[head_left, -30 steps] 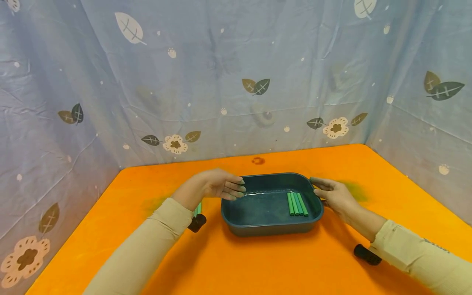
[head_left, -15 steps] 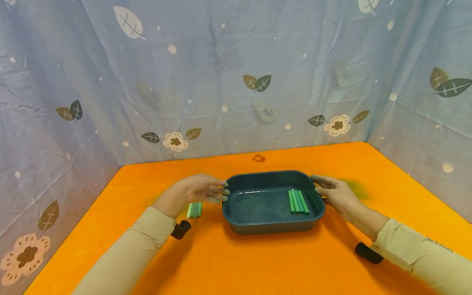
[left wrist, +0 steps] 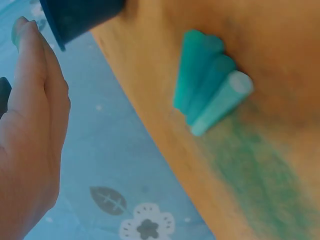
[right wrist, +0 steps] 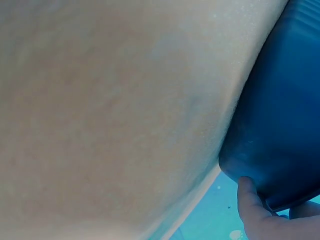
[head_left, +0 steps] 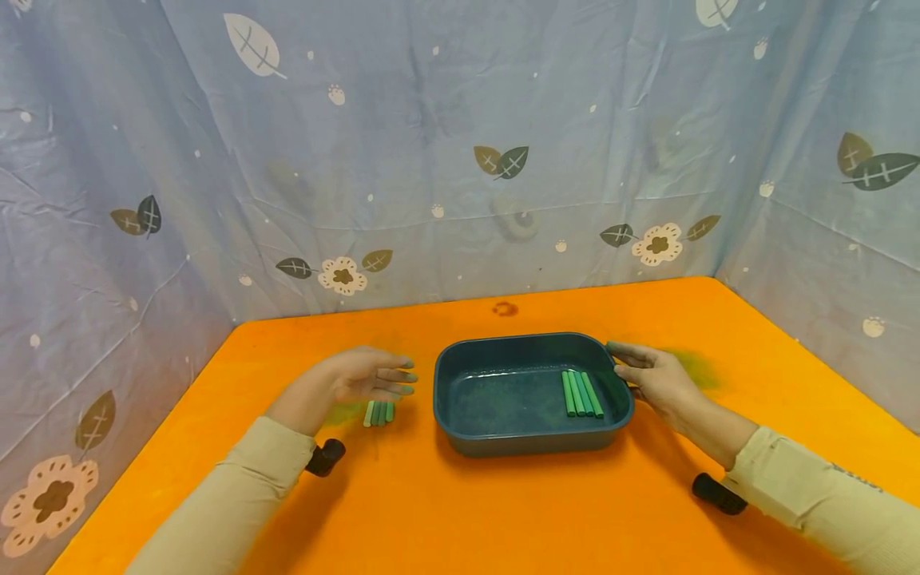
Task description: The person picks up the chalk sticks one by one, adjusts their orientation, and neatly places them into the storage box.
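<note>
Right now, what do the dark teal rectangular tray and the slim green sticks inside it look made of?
The dark teal rectangular tray looks like smooth, semi-glossy plastic, with highlights along its inner base. The slim green sticks inside look matte, possibly chalk, given the greenish smudges on the orange tabletop.

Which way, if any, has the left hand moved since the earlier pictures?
Yes: in the head view, the left hand moved left, farther from the brown stain.

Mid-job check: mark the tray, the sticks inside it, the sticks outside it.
Tray (head_left: 532,446): head view, front outer wall.
Sticks inside (head_left: 577,394): head view, mid-length of one stick.
Sticks outside (left wrist: 209,91): left wrist view, darker stick beside the pale one.
</note>
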### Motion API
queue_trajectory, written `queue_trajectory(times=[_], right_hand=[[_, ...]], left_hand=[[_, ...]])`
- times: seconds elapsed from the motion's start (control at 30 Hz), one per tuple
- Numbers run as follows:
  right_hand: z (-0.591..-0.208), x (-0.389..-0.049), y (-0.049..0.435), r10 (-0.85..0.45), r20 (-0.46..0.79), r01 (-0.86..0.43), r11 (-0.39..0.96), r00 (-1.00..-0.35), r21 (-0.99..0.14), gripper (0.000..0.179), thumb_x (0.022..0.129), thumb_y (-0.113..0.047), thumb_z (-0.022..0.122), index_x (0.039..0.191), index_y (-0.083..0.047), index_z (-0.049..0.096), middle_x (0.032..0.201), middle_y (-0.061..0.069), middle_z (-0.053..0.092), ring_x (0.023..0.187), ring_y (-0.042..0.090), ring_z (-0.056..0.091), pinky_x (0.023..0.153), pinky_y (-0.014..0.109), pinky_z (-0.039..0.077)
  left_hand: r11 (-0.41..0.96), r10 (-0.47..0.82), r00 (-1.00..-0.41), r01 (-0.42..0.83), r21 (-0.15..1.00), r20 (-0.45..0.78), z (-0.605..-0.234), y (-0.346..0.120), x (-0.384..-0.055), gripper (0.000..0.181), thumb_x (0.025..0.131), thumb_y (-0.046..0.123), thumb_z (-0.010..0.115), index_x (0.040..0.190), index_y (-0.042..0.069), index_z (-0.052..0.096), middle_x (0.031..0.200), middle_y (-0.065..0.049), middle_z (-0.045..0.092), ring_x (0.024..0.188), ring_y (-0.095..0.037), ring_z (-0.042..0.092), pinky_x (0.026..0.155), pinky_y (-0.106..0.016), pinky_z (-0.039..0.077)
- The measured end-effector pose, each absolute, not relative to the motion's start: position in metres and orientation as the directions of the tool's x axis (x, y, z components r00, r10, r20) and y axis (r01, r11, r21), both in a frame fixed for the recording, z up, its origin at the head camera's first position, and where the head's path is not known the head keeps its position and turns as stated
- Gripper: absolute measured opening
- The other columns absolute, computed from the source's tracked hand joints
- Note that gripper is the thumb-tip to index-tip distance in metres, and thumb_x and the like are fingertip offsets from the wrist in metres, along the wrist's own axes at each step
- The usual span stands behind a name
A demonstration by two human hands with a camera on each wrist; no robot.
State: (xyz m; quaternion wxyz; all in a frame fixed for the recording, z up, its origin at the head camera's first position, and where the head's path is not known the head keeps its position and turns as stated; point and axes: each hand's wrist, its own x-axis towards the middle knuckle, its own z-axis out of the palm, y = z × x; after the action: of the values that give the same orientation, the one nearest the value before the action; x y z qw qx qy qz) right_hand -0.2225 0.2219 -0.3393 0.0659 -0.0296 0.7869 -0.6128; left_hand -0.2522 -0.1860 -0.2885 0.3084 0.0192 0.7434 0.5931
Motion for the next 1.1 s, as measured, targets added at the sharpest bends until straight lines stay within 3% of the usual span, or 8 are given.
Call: queue_trajectory(times=[0.13, 0.3, 0.57, 0.77, 0.9, 1.1], right_hand=[[-0.339, -0.222, 0.222, -0.128, -0.065, 0.032, 0.239, -0.99, -0.971, 0.052, 0.104, -0.004, 0.042, 0.152, 0.005, 0.021, 0.154, 0.029, 0.021, 0.1, 0.006, 0.058, 0.078, 0.025, 0.054], [-0.338, -0.222, 0.222, -0.128, -0.061, 0.03, 0.235, -0.99, -0.972, 0.053, 0.104, -0.004, 0.043, 0.151, 0.005, 0.022, 0.154, 0.029, 0.021, 0.098, 0.005, 0.059, 0.078, 0.025, 0.054], [-0.336, -0.224, 0.218, -0.13, -0.065, 0.03, 0.256, -0.989, -0.966, 0.052, 0.104, -0.007, 0.042, 0.152, 0.004, 0.023, 0.154, 0.028, 0.024, 0.121, 0.029, 0.05, 0.084, 0.024, 0.052], [-0.337, -0.223, 0.219, -0.128, -0.067, 0.033, 0.255, -0.989, -0.967, 0.052, 0.105, -0.006, 0.042, 0.152, 0.004, 0.022, 0.154, 0.028, 0.023, 0.127, 0.038, 0.044, 0.083, 0.024, 0.053], [-0.338, -0.223, 0.22, -0.133, -0.066, 0.03, 0.255, -0.989, -0.967, 0.052, 0.105, -0.006, 0.042, 0.152, 0.004, 0.022, 0.154, 0.029, 0.023, 0.125, 0.036, 0.047, 0.083, 0.025, 0.053], [-0.338, -0.222, 0.222, -0.134, -0.059, 0.022, 0.259, -0.989, -0.966, 0.052, 0.104, -0.006, 0.042, 0.151, 0.005, 0.022, 0.153, 0.029, 0.023, 0.117, 0.024, 0.054, 0.082, 0.025, 0.053]], left_hand=[[0.307, 0.375, -0.811, -0.347, 0.886, -0.448, -0.29, -0.195, -0.249, 0.053, 0.106, 0.017, 0.038, 0.148, -0.012, 0.024, 0.147, -0.032, 0.034, 0.128, -0.039, 0.048, 0.096, -0.035, 0.051], [0.302, 0.371, -0.808, -0.36, 0.883, -0.457, -0.295, -0.204, -0.247, 0.054, 0.106, 0.017, 0.037, 0.148, -0.012, 0.02, 0.148, -0.033, 0.031, 0.131, -0.042, 0.042, 0.099, -0.037, 0.049], [0.365, 0.296, -0.842, -0.337, 0.868, -0.452, -0.306, -0.222, -0.244, 0.052, 0.105, 0.018, 0.041, 0.143, -0.016, 0.029, 0.138, -0.034, 0.045, 0.11, -0.033, 0.06, 0.096, -0.042, 0.051], [0.382, 0.227, -0.864, -0.345, 0.857, -0.449, -0.312, -0.234, -0.244, 0.051, 0.104, 0.017, 0.043, 0.141, -0.017, 0.032, 0.135, -0.034, 0.048, 0.11, -0.036, 0.061, 0.092, -0.041, 0.053], [0.382, 0.174, -0.873, -0.366, 0.849, -0.455, -0.314, -0.24, -0.249, 0.05, 0.104, 0.016, 0.045, 0.14, -0.017, 0.035, 0.13, -0.031, 0.054, 0.101, -0.03, 0.065, 0.088, -0.037, 0.055], [0.402, 0.125, -0.876, -0.385, 0.831, -0.466, -0.319, -0.245, -0.254, 0.044, 0.103, 0.014, 0.048, 0.134, -0.017, 0.044, 0.1, -0.014, 0.068, 0.082, -0.019, 0.066, 0.08, -0.036, 0.057]])
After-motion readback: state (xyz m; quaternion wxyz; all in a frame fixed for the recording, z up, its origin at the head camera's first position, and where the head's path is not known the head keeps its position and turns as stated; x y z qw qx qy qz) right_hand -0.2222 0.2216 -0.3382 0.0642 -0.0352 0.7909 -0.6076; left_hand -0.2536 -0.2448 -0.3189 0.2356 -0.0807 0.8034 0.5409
